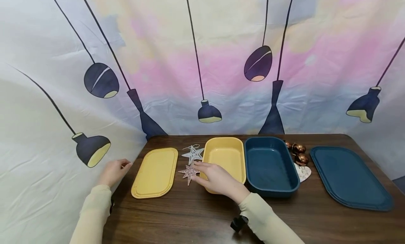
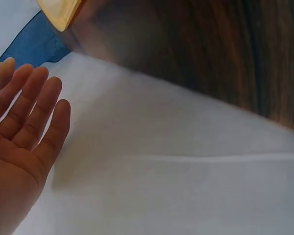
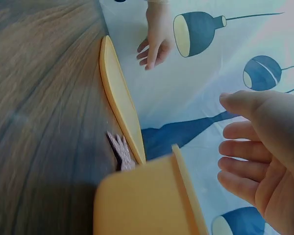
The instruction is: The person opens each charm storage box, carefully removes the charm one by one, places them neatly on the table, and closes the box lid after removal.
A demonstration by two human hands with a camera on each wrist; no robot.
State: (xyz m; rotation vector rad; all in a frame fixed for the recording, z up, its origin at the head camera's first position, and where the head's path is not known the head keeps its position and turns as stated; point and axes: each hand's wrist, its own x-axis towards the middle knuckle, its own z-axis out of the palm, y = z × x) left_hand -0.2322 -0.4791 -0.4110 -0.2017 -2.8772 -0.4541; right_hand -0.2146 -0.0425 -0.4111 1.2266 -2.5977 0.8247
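Observation:
My right hand (image 1: 218, 179) hovers over the left side of a yellow box (image 1: 229, 159), fingers loosely extended and pointing left. Just beyond its fingertips lies a pink glittery star (image 1: 189, 172), with a white star ornament (image 1: 193, 154) behind it. From the right wrist view, the right hand (image 3: 264, 156) appears apart from the yellow box wall (image 3: 142, 200) and holds nothing. Out past the table's left edge is my left hand (image 1: 113, 172), nearest to a flat yellow lid (image 1: 155, 173). Its fingers are relaxed and empty in the left wrist view (image 2: 27, 132).
Right of the yellow box stands a dark blue box (image 1: 270, 166). Shiny copper-coloured bells (image 1: 300, 159) and a white heart ornament (image 1: 304, 172) lie beside it. A dark blue lid (image 1: 351, 177) rests at the far right. A printed curtain (image 1: 227, 107) hangs behind the wooden table (image 1: 177, 219).

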